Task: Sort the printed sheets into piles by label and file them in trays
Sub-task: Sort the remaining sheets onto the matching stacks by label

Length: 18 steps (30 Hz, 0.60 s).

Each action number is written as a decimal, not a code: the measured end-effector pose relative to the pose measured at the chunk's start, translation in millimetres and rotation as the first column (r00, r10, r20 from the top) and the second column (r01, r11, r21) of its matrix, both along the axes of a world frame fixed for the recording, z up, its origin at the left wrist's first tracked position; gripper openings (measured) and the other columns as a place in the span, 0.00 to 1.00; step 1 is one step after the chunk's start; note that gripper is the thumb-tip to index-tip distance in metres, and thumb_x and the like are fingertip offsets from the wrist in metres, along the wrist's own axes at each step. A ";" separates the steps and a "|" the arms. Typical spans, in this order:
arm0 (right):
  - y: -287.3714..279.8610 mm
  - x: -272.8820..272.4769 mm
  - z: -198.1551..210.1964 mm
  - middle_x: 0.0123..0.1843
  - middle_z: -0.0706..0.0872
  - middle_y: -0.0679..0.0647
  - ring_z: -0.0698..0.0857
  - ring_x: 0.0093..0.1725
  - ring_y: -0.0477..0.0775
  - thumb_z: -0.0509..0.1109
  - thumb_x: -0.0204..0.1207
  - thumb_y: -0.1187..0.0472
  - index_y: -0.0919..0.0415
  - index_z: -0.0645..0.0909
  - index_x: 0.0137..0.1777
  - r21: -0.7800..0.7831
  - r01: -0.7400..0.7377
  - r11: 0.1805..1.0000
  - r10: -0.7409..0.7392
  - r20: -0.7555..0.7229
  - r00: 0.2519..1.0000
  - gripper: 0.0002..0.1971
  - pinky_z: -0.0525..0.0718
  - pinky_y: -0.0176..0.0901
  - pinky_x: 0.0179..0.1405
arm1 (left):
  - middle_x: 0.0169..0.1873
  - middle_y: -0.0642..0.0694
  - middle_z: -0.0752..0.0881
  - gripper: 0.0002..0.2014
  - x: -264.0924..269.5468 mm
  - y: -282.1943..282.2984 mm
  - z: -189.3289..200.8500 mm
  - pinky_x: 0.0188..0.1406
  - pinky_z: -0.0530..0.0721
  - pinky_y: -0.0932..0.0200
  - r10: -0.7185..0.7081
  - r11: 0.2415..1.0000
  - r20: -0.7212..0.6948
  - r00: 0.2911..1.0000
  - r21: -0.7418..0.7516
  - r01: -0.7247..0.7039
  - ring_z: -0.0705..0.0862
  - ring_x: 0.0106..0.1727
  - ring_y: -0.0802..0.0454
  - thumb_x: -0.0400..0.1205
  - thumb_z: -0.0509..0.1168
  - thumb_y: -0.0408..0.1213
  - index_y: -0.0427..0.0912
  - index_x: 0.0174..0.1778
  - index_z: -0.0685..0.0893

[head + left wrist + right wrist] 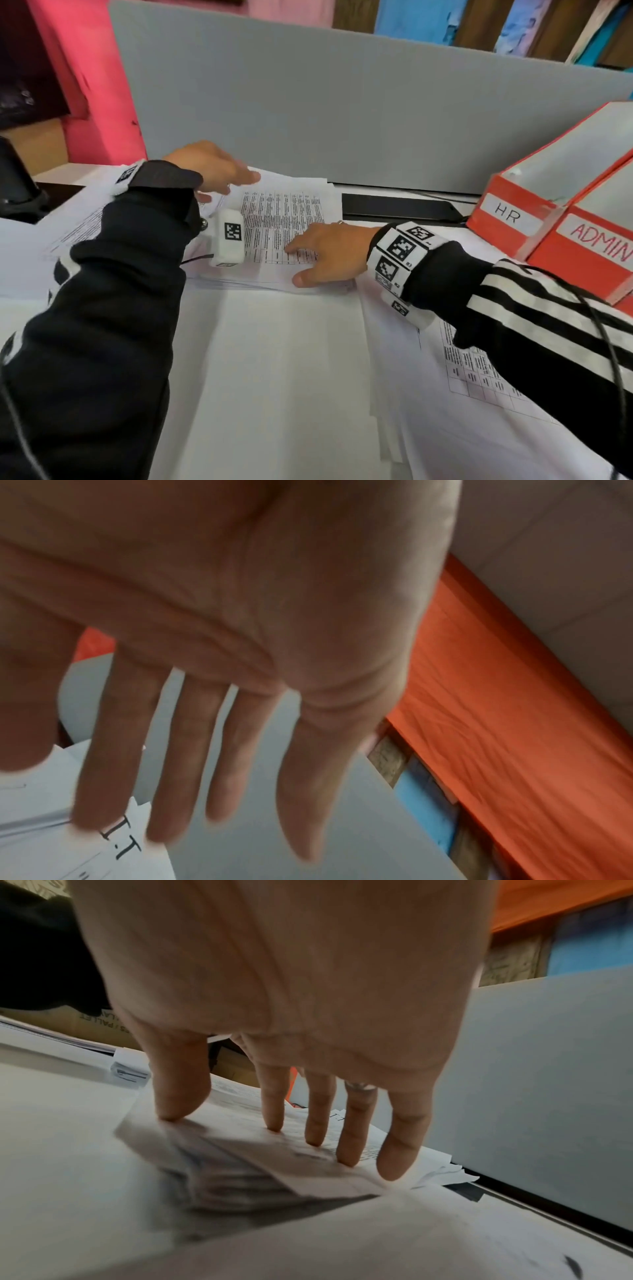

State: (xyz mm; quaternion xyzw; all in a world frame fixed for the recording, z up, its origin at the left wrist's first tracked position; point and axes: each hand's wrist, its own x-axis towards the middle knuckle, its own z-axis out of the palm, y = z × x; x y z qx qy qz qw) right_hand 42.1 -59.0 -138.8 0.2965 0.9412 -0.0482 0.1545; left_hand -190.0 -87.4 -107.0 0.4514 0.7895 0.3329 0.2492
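While sheets lay spread over most of the desk (274, 377), sorting looked under way and filing not visibly started. At far left, a loose spread of printed pages (73, 226) lay partly under the left sleeve. The left hand (212, 168) hovered above the far-left corner of the middle pile (284, 219), fingers straight and relaxed, gripping nothing; the left wrist view showed a flat palm, with a sheet headed "I.T" (125, 850) just beyond the fingertips. The right hand (329, 253) rested on that same pile, fingers extended and thumb splayed, tips pressing the top sheet; in the right wrist view the fingertips (349, 1153) touched paper, nothing pinched. Nearer the body sat blank-looking sheets (274, 342), and to their right another printed page (479, 377) showed under the right sleeve. At far right stood two orange trays, labelled HR (507, 219) and ADMIN (596, 253); whether either held paper could not be told. Judgement: at least one pile formed, remaining sheets unsorted, all filing left.
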 end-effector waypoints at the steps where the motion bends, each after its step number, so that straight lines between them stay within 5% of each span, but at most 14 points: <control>1: -0.9 -0.2 0.0 0.85 0.67 0.58 0.70 0.83 0.63 0.65 0.86 0.39 0.48 0.63 0.89 0.008 0.000 1.000 0.000 0.010 1.000 0.35 0.70 0.52 0.80 | 0.56 0.55 0.91 0.15 3.4 1.0 -0.5 0.68 0.83 0.44 -0.064 0.997 -0.014 0.998 -0.055 0.063 0.90 0.57 0.53 0.77 0.77 0.51 0.50 0.56 0.91; 7: -1.7 5.6 -5.7 0.85 0.67 0.59 0.73 0.81 0.65 0.65 0.83 0.34 0.47 0.60 0.90 -0.013 0.014 1.000 -0.013 0.034 0.999 0.39 0.71 0.56 0.81 | 0.58 0.62 0.90 0.20 37.4 5.9 -4.2 0.68 0.83 0.47 -0.331 0.918 -0.197 0.923 -0.294 0.266 0.90 0.57 0.57 0.75 0.74 0.63 0.59 0.60 0.89; 11: 20.0 36.8 15.0 0.79 0.79 0.50 0.81 0.73 0.52 0.71 0.83 0.40 0.49 0.72 0.85 -0.165 0.126 0.978 -0.175 -0.332 0.927 0.33 0.73 0.40 0.75 | 0.73 0.57 0.80 0.29 56.7 4.5 -6.7 0.67 0.73 0.58 -0.499 0.827 -0.321 0.805 -0.453 0.332 0.80 0.72 0.51 0.76 0.72 0.64 0.62 0.72 0.83; 13: 45.4 68.1 31.0 0.66 0.85 0.47 0.84 0.65 0.52 0.72 0.84 0.46 0.55 0.84 0.75 -0.095 0.248 0.964 -0.265 -0.412 0.872 0.23 0.79 0.47 0.73 | 0.76 0.57 0.77 0.32 60.6 3.6 -8.2 0.73 0.70 0.57 -0.524 0.814 -0.336 0.782 -0.468 0.345 0.75 0.78 0.50 0.74 0.71 0.68 0.61 0.74 0.82; 16: 78.9 126.5 38.6 0.60 0.92 0.52 0.88 0.62 0.57 0.72 0.72 0.40 0.57 0.92 0.59 0.033 0.420 0.907 -0.404 -0.215 0.889 0.24 0.83 0.56 0.70 | 0.70 0.63 0.82 0.45 58.1 1.9 1.6 0.75 0.78 0.50 -0.470 0.874 -0.241 0.849 -0.263 0.409 0.78 0.74 0.54 0.51 0.72 0.82 0.67 0.64 0.87; 18: 88.3 161.7 31.6 0.62 0.90 0.50 0.87 0.63 0.55 0.74 0.67 0.34 0.58 0.90 0.60 0.075 0.467 0.881 -0.468 -0.007 0.884 0.31 0.81 0.54 0.72 | 0.64 0.64 0.86 0.43 63.4 2.0 13.9 0.70 0.82 0.50 -0.450 0.893 -0.145 0.881 -0.071 0.444 0.81 0.70 0.58 0.51 0.76 0.78 0.64 0.62 0.88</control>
